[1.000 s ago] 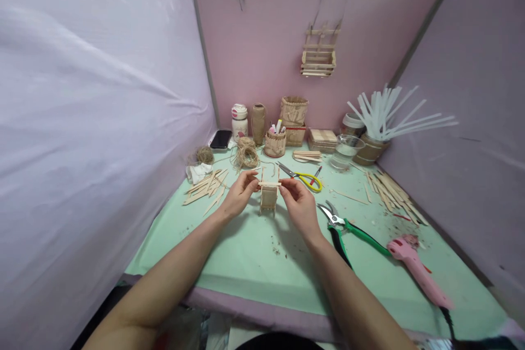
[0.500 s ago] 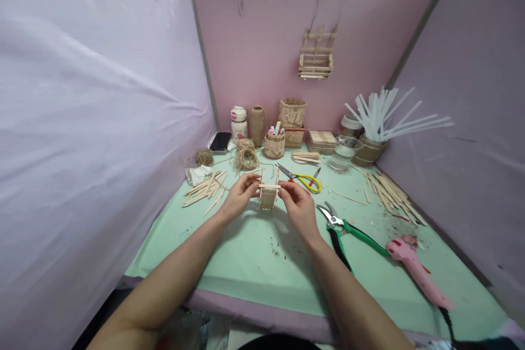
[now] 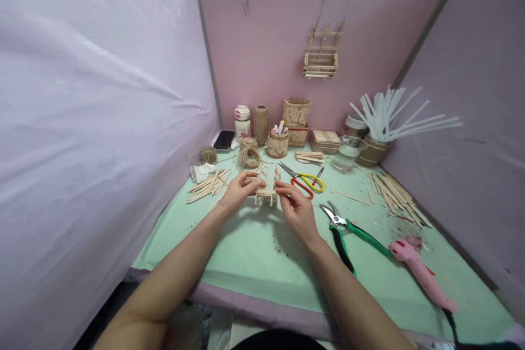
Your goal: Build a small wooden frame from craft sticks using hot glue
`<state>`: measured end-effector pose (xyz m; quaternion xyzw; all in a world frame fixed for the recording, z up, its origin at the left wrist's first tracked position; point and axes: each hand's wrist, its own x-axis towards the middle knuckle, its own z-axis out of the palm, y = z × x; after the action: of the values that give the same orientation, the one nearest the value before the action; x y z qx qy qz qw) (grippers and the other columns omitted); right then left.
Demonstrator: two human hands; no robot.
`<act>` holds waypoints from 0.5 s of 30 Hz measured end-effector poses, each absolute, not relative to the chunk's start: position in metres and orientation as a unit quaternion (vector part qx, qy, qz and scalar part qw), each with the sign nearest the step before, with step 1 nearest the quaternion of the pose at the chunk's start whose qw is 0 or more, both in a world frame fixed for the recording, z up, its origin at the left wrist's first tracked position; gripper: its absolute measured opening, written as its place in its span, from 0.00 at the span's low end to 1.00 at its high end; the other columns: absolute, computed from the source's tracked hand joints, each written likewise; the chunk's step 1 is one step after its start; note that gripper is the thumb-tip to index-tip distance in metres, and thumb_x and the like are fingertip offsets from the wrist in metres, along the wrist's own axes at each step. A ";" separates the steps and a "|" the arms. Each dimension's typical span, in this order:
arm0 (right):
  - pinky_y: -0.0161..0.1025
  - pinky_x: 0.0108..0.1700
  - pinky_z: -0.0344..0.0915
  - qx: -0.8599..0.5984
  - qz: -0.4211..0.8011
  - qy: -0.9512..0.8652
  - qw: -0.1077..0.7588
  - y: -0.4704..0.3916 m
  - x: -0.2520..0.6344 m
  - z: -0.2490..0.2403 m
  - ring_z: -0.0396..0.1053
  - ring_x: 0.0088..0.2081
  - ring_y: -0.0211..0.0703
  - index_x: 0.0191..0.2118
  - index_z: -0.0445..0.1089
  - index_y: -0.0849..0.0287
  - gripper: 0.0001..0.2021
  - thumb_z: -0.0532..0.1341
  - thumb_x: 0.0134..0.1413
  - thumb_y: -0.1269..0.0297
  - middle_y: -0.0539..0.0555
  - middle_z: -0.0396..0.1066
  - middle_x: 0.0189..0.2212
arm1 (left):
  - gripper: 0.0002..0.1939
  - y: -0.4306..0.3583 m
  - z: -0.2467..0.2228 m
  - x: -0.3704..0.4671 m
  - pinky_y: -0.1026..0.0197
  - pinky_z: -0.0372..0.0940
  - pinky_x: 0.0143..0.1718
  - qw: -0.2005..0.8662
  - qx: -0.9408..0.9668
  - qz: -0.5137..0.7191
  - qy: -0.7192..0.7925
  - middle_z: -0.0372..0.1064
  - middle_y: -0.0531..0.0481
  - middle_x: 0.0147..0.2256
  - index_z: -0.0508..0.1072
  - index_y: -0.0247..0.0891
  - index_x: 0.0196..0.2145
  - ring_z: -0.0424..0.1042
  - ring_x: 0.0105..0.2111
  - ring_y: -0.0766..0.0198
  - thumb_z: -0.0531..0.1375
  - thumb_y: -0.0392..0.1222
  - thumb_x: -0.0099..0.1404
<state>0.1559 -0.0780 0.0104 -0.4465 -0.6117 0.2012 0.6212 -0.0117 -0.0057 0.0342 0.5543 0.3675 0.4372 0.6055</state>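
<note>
Has room to the front edge of the green tablecloth (image 3: 246, 251); pinches miniature wooden-stick frame (image 3: 266, 193) with left hand (image 3: 240, 192), touches it with right hand (image 3: 298, 209), cannot tell whether pinching there.

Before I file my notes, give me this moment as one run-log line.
left hand: holds wooden frame | right hand: at frame's right side | nearby: scissors, pruning shears, glue gun

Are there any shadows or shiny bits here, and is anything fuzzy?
Head view: soft shadows lie on the green cloth below the left hand and right hand; head view: the left curtain has a pale sheen near its top; head view: the little wooden frame looks slightly fuzzy.
</note>
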 end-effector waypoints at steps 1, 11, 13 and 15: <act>0.47 0.54 0.66 -0.444 0.193 -0.622 0.616 -0.079 0.156 0.011 0.71 0.50 0.46 0.37 0.74 0.55 0.09 0.56 0.57 0.70 0.57 0.74 0.46 | 0.22 -0.006 0.037 -0.014 0.51 0.68 0.44 0.605 0.558 0.427 0.375 0.77 0.43 0.36 0.67 0.35 0.44 0.76 0.35 0.59 0.66 0.48 0.55; 0.50 0.52 0.65 -0.513 0.179 -0.528 0.653 -0.079 0.164 0.010 0.68 0.51 0.49 0.37 0.71 0.56 0.08 0.55 0.56 0.66 0.58 0.73 0.45 | 0.16 0.003 0.047 -0.048 0.58 0.67 0.38 0.579 0.620 0.347 0.399 0.76 0.46 0.39 0.75 0.35 0.39 0.74 0.36 0.60 0.64 0.42 0.52; 0.49 0.50 0.66 -0.534 0.196 -0.488 0.662 -0.075 0.168 0.007 0.67 0.51 0.49 0.39 0.70 0.57 0.08 0.56 0.54 0.65 0.59 0.72 0.46 | 0.14 0.006 0.045 -0.055 0.58 0.66 0.39 0.554 0.641 0.337 0.411 0.76 0.48 0.37 0.76 0.36 0.38 0.74 0.36 0.60 0.63 0.41 0.52; 0.49 0.50 0.66 -0.552 0.219 -0.464 0.657 -0.072 0.170 0.005 0.67 0.50 0.49 0.40 0.69 0.58 0.10 0.57 0.52 0.64 0.60 0.71 0.46 | 0.10 0.009 0.044 -0.059 0.58 0.66 0.39 0.525 0.661 0.332 0.421 0.75 0.48 0.34 0.76 0.36 0.33 0.73 0.36 0.59 0.63 0.40 0.52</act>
<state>0.1703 -0.0720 0.0046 -0.5521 -0.4643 0.2192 0.6569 -0.0589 0.0088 0.0436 0.6607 0.4209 0.3319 0.5255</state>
